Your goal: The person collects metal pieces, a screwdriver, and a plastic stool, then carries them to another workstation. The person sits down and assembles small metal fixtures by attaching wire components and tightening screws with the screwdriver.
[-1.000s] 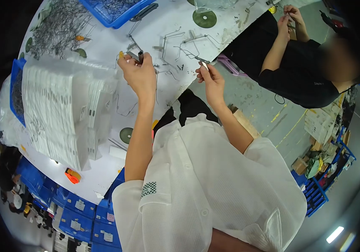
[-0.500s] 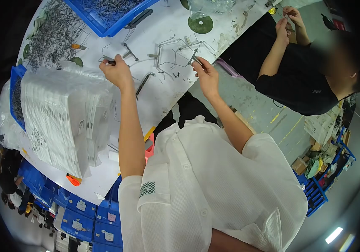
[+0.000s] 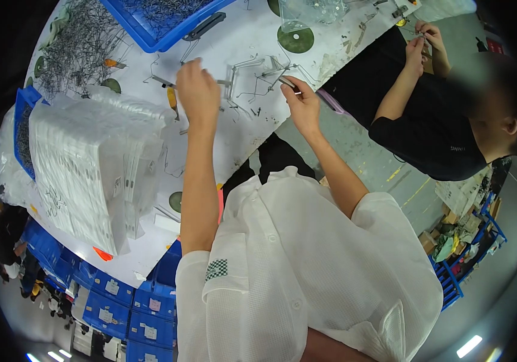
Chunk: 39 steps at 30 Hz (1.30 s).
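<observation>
My right hand is closed with thumb and fingers pinching a small flat metal piece over the table's near edge. Several bent wire frames with metal plates lie just beyond it. My left hand is over the table, back facing up, slightly blurred; its fingertips point away and down, hiding whatever may be under them. Beside its outer edge lie an orange-handled tool and a metal plate with bent wire.
A blue bin of wire parts stands at the far side, beside a loose wire heap. Plastic-wrapped stacks rise at left. Green discs lie about. A co-worker sits at right, hands raised together.
My left hand has moved right, away from the metal plate with wire, uncovering the orange-handled tool. My right hand keeps its pinch and has shifted slightly right in view.
</observation>
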Motion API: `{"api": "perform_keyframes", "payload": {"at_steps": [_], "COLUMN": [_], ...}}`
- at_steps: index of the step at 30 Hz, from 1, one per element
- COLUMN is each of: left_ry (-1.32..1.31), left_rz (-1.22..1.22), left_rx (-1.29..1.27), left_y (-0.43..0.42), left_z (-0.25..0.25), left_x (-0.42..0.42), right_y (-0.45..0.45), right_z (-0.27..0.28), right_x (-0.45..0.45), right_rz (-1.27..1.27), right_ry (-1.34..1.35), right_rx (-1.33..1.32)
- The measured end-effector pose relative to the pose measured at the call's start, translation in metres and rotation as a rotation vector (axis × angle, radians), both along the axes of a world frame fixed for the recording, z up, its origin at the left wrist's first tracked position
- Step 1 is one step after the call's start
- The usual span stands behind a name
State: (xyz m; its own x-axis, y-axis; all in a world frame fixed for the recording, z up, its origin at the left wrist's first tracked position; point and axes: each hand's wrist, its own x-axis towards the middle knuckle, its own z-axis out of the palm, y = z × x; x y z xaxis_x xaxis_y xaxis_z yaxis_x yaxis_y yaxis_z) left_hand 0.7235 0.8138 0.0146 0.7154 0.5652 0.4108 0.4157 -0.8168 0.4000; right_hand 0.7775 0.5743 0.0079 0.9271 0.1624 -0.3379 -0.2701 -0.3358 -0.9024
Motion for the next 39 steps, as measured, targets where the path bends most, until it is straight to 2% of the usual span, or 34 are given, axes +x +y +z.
{"api": "perform_keyframes", "payload": {"at_steps": [2,3,6,8,10,15,18,19,23,27,30,31,33,35,36,39], "left_ry": [0.487,0.484,0.743,0.779,0.858,0.668,0.258,0.257,0.335,0.347,0.477,0.479,0.136,-0.113,-0.117,0.155], "left_rz": [-0.104,-0.105,-0.130,-0.145,-0.171,-0.125,-0.161,-0.161,-0.544,-0.526,-0.452,-0.445,-0.077,0.170,0.175,0.587], "left_rx": [-0.071,-0.074,-0.315,-0.304,-0.274,-0.218,-0.168,-0.169,-0.240,-0.174,-0.408,-0.403,-0.572,-0.451,-0.446,-0.141], "left_y": [-0.009,-0.008,-0.013,-0.020,-0.028,-0.031,-0.041,-0.049,-0.094,-0.109,-0.099,-0.090,-0.062,-0.038,-0.030,-0.014], "left_z": [-0.002,-0.004,-0.012,-0.018,-0.026,-0.023,-0.016,-0.014,-0.033,-0.061,-0.052,-0.045,-0.037,-0.041,-0.048,-0.048], "left_x": [0.017,0.022,0.037,0.042,0.042,0.052,0.063,0.067,0.077,0.075,0.081,0.084,0.082,0.076,0.074,0.069], "right_y": [-0.001,-0.002,-0.008,-0.012,-0.019,-0.030,-0.034,-0.034,-0.046,-0.051,-0.064,-0.065,-0.061,-0.058,-0.057,-0.051], "right_z": [0.003,0.005,0.011,0.012,0.013,0.019,0.024,0.026,0.034,0.052,0.056,0.056,0.057,0.062,0.062,0.061], "right_x": [0.003,0.005,0.009,0.012,0.013,0.020,0.025,0.027,0.036,0.042,0.042,0.043,0.044,0.044,0.045,0.047], "right_rz": [0.032,0.044,0.030,0.020,-0.045,-0.191,-0.266,-0.296,-0.449,-0.518,-0.513,-0.511,-0.515,-0.522,-0.517,-0.458], "right_ry": [-0.087,-0.133,-0.168,-0.185,-0.114,-0.080,-0.099,-0.112,-0.115,-0.166,-0.128,-0.112,-0.107,-0.108,-0.108,-0.056], "right_rx": [-0.024,-0.038,-0.010,0.008,0.148,0.354,0.411,0.444,0.442,0.431,0.424,0.417,0.430,0.443,0.448,0.445]}}
